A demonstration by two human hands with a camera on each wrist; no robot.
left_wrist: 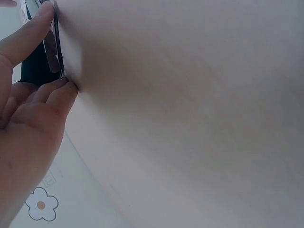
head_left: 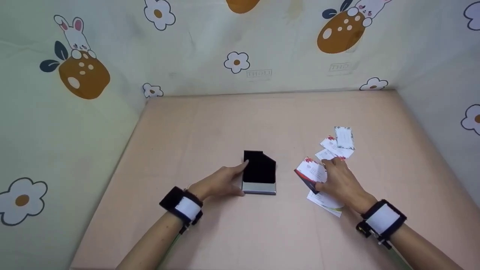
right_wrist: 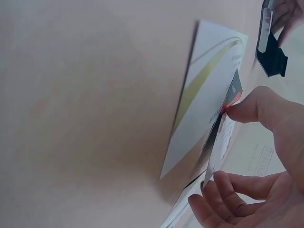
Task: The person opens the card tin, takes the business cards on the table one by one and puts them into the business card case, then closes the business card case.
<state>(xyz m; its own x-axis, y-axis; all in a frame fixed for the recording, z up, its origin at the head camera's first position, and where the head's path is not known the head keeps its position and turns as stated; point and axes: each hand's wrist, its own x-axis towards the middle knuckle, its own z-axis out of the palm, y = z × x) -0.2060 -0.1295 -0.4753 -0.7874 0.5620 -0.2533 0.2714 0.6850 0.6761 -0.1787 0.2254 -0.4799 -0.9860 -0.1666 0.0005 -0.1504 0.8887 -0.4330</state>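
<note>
A card case (head_left: 258, 168) lies unfolded on the table, its black inside facing up and a silver band along the near edge. My left hand (head_left: 221, 182) holds its left side, thumb at the near corner and fingers higher up; the left wrist view shows the case (left_wrist: 40, 66) edge-on. To the right, my right hand (head_left: 343, 183) pinches a white business card (head_left: 312, 169) with red flowers between thumb and fingers. Directly beneath that is a dark card with a red band (head_left: 305, 180). A white card with a yellow-green stripe (right_wrist: 204, 85) lies nearest me.
Beyond the right hand, several more white cards overlap, among them one with a leafy border (head_left: 344, 138) and one with red flowers (head_left: 339, 149). The pinkish tabletop (head_left: 210, 123) is bordered by patterned cloth walls (head_left: 202, 45) at the back and sides.
</note>
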